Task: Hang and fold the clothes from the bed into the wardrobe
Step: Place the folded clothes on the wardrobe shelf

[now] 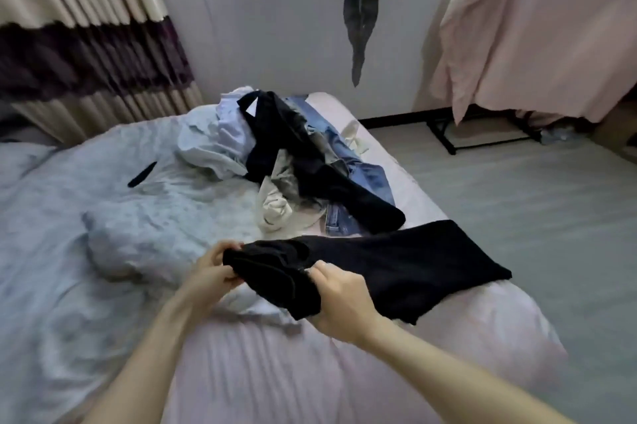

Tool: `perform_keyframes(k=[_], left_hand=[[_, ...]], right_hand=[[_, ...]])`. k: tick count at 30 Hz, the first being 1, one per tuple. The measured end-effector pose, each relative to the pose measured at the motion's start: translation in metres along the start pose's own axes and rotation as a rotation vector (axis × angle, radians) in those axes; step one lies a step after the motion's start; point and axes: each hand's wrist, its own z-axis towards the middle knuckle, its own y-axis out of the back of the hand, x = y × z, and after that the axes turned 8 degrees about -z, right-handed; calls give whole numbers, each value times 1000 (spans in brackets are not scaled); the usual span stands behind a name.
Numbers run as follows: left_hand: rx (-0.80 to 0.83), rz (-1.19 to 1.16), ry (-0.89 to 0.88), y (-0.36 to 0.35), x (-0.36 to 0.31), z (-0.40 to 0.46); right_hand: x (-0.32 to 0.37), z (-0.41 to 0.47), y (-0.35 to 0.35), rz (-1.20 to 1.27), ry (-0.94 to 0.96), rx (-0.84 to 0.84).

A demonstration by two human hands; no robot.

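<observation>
The bed (pixel 275 372) bears a pile of clothes (pixel 303 161) just beyond the grip: a light blue shirt, dark trousers, blue jeans and a cream piece, all unsorted, so most of the task looks left, and no wardrobe is in view. A black garment (pixel 396 268) lies flat on the pink sheet, stretching rightward from the grip. The left hand (pixel 210 273) and right hand (pixel 339 299) each pinch its bunched near end, apparently starting a fold.
</observation>
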Motion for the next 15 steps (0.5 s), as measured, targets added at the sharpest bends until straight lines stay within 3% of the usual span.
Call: perform_keyframes(k=[5,8,13,15], left_hand=[[-87,-252,400,45,71,-22],[-281,27,336,58,114,-20],[-294,370,406,81,182,-21],[-437,521,478,84,207,-23]], right_hand=[[37,-41,-72,-15,39,234],[50,-55,-110,18,78,403],[37,-81,-162,215,149,1066],[21,-95,-173,273,98,1085]])
